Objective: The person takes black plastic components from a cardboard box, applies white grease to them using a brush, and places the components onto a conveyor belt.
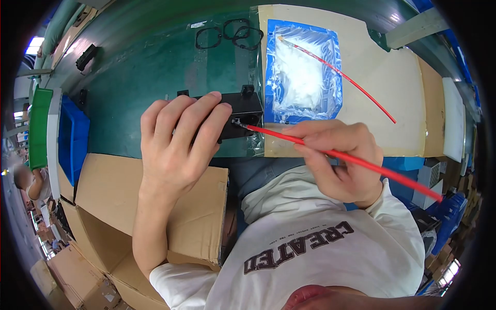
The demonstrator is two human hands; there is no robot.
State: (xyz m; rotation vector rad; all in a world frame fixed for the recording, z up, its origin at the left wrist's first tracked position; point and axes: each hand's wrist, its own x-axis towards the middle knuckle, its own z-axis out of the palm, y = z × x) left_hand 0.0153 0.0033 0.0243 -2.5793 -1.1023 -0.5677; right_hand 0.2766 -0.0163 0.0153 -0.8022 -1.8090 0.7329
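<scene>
One black box | beneath left hand, gripped | red brush pinched in right hand

A black housing, box-shaped with straight edges and a dull sheen, sits close to the near edge of the desk, its long side running roughly along that edge. Small block-like lugs project from its far side; its left part is mostly hidden. A red-handled brush, long and thin, meets the housing's near-facing side with its white-smeared tip, and its handle slants rightward out past the desk's near edge.
</scene>
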